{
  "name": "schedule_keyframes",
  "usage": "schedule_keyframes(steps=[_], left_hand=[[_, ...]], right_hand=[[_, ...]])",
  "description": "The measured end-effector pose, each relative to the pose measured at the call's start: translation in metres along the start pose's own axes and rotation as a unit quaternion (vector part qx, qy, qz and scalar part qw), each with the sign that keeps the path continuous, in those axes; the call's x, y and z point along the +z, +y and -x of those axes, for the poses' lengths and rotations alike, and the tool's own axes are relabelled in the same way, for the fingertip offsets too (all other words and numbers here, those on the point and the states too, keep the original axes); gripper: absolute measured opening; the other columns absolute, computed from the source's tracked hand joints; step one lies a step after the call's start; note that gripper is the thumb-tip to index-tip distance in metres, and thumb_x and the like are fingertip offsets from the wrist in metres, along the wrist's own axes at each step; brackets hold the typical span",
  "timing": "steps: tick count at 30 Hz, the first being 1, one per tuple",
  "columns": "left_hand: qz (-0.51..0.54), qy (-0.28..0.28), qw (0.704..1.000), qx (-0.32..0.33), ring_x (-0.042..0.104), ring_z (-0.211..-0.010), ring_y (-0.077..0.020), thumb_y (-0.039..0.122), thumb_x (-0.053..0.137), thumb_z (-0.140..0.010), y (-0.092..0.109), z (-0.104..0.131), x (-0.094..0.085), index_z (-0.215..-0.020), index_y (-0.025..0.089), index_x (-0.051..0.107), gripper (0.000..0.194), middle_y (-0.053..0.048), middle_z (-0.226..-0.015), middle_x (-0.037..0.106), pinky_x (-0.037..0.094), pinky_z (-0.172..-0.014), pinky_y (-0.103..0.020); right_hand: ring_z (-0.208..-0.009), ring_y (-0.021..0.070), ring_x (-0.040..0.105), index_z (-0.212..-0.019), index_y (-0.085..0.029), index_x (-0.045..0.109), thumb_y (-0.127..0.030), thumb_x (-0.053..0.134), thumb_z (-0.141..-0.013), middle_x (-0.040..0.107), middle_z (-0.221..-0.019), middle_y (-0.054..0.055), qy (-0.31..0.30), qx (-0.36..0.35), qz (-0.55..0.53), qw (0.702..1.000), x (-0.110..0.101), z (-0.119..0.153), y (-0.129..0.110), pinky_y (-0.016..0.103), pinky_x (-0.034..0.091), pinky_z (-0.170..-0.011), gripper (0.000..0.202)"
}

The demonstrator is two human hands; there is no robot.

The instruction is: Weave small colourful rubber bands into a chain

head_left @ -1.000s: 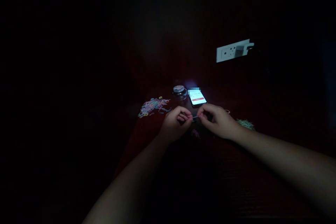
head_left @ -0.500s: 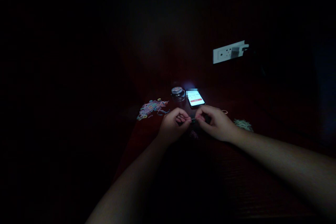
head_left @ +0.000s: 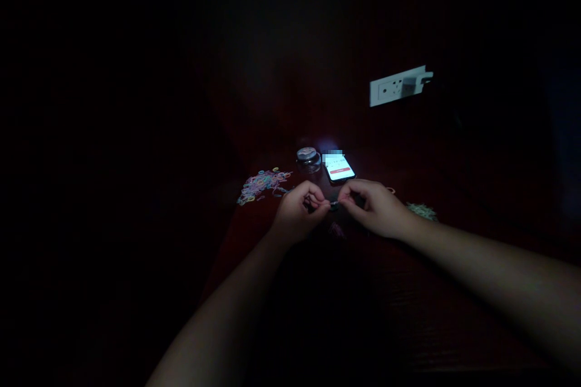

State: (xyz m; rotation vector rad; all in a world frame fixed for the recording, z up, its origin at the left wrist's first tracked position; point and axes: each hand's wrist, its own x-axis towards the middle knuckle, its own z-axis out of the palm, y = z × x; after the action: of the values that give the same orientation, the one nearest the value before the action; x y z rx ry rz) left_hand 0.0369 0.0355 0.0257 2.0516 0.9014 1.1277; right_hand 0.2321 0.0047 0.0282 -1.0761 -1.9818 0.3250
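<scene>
Fingertips pinched, my left hand (head_left: pixel 302 208) and my right hand (head_left: pixel 374 205) face each other over the dark table. A small pale rubber band (head_left: pixel 334 203) spans the narrow gap between them, with one end in each pinch. Its exact shape is too small and dim to make out. Below the fingers lies a little bunch of purple rubber bands (head_left: pixel 337 230). To the left is a heap of mixed-colour rubber bands (head_left: pixel 264 184). A pile of pale green rubber bands (head_left: pixel 422 211) lies beyond my right wrist, partly covered by the forearm.
A lidded clear jar (head_left: pixel 308 160) stands behind my hands, beside a lit phone (head_left: pixel 339 166). One pinkish band (head_left: pixel 391 190) lies by my right knuckles. On the wall is a white socket plate (head_left: pixel 397 86) with a plug in it. The surroundings are very dark.
Both hands keep their pinch on the small band, with hardly any movement. The view has shifted slightly, and the phone's screen content differs a little.
</scene>
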Motion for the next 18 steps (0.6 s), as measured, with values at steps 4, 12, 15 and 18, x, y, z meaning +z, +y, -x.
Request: schedule_keyframes(steps=[4,12,15,18], left_hand=[[0.001,-0.004,1.0,0.003,0.053,-0.063,-0.01,0.023,0.069,-0.074,0.002,0.001,0.0,-0.078,0.019,0.052,0.018,0.001,-0.073,0.061,0.042,-0.058,-0.021],[-0.095,-0.055,0.989,0.095,0.058,-0.081,-0.0144,0.009,0.062,-0.073,-0.006,0.003,0.001,-0.097,0.02,0.061,0.026,-0.003,-0.092,0.064,0.047,-0.07,-0.025],[-0.115,-0.048,0.987,0.103,0.059,-0.089,-0.0162,0.0,0.053,-0.069,-0.011,0.001,-0.001,-0.106,0.021,0.06,0.042,-0.005,-0.103,0.063,0.047,-0.072,-0.026],[-0.122,-0.042,0.988,0.088,0.059,-0.09,-0.0164,-0.001,0.048,-0.069,-0.015,-0.001,-0.003,-0.105,0.02,0.06,0.043,-0.005,-0.103,0.063,0.046,-0.071,-0.026]], right_hand=[[-0.061,0.0129,0.052,-0.073,-0.018,0.059,-0.017,0.055,-0.08,0.06,-0.067,0.0,-0.02,-0.009,0.004,1.0,-0.001,0.0,0.0,0.025,0.038,-0.058,0.009],[-0.062,0.0133,0.054,-0.077,-0.018,0.061,-0.019,0.054,-0.083,0.062,-0.071,0.001,-0.045,0.002,-0.012,0.999,0.003,-0.001,0.005,0.025,0.041,-0.058,0.009],[-0.064,0.0135,0.055,-0.076,-0.018,0.062,-0.016,0.054,-0.083,0.063,-0.073,0.002,-0.056,-0.019,0.0,0.998,0.003,-0.001,0.007,0.026,0.041,-0.061,0.01],[-0.065,0.0138,0.054,-0.077,-0.017,0.063,-0.015,0.054,-0.084,0.063,-0.074,0.002,-0.067,-0.031,0.017,0.997,0.003,-0.002,0.008,0.027,0.041,-0.062,0.012]])
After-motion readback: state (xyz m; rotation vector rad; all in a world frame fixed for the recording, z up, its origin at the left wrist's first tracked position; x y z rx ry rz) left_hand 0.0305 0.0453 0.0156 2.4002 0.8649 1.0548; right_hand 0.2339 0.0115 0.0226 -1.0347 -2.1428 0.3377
